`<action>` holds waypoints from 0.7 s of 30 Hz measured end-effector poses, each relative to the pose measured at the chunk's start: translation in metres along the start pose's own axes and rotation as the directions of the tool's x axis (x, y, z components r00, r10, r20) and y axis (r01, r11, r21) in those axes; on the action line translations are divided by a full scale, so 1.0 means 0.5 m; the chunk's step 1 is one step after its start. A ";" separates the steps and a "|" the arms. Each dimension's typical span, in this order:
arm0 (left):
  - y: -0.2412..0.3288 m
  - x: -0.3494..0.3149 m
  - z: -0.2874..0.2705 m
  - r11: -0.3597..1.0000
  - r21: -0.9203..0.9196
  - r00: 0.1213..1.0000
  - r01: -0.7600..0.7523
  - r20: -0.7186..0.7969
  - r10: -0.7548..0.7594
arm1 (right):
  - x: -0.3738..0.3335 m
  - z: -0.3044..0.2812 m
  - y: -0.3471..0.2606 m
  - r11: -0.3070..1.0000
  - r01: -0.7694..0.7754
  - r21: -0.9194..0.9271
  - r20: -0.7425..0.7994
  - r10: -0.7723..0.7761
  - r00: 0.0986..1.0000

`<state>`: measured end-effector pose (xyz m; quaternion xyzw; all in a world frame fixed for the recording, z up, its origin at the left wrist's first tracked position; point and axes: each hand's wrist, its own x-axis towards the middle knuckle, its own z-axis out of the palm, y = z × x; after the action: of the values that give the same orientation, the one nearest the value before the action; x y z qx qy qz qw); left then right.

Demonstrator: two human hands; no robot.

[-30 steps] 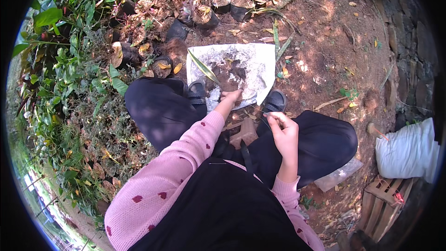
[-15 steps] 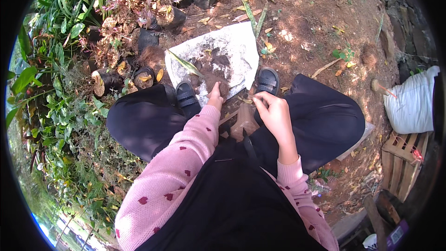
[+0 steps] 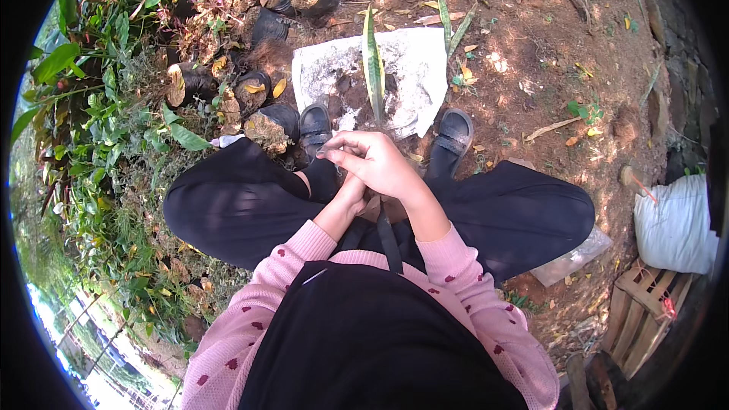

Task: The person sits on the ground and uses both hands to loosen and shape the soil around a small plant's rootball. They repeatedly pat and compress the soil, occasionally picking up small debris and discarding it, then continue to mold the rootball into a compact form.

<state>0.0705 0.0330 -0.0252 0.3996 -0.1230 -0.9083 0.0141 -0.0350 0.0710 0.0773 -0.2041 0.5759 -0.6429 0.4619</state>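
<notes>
A snake plant (image 3: 372, 68), its long leaf green with yellow edges, rises upright from behind my joined hands. My left hand (image 3: 351, 196) is low under the plant and appears to hold its base; most of its fingers are covered. My right hand (image 3: 383, 165) crosses over the left with bent fingers and thumb close together; what lies between them is too small to make out. The brown fibrous ball at the plant's base is hidden by my hands. Beyond them, a white sack (image 3: 421, 68) lies flat between my feet, bearing dark soil and pale grains.
Black sandals (image 3: 449, 140) flank the sack. Several black plant bags (image 3: 269, 26) stand at the left beside dense greenery (image 3: 91, 152). Cut leaves (image 3: 458, 30) lie beyond the sack. At the right are a full white sack (image 3: 672, 224) and a wooden crate (image 3: 649, 304).
The plant has swung from leaning left to upright. My right hand has moved left from beside my knee onto my left hand. The view has shifted slightly.
</notes>
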 end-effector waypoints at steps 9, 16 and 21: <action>0.035 0.018 -0.025 0.964 0.244 0.993 -0.102 -0.028 0.112 | 0.005 -0.063 0.107 0.931 -0.185 -0.315 -0.110 0.157 0.981; 0.040 0.023 -0.012 0.959 0.242 0.988 -0.150 0.011 0.151 | -0.004 -0.102 0.106 0.842 -0.304 -0.445 -0.252 0.207 0.945; 0.038 0.028 -0.011 0.933 0.295 0.979 -0.205 0.057 0.197 | -0.007 -0.101 0.110 0.918 -0.272 -0.287 -0.192 0.223 0.956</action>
<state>0.0638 0.0115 -0.0345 0.3702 -0.2995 -0.8782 0.0445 -0.0539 0.1067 0.0145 -0.1486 0.7253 -0.4945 0.4553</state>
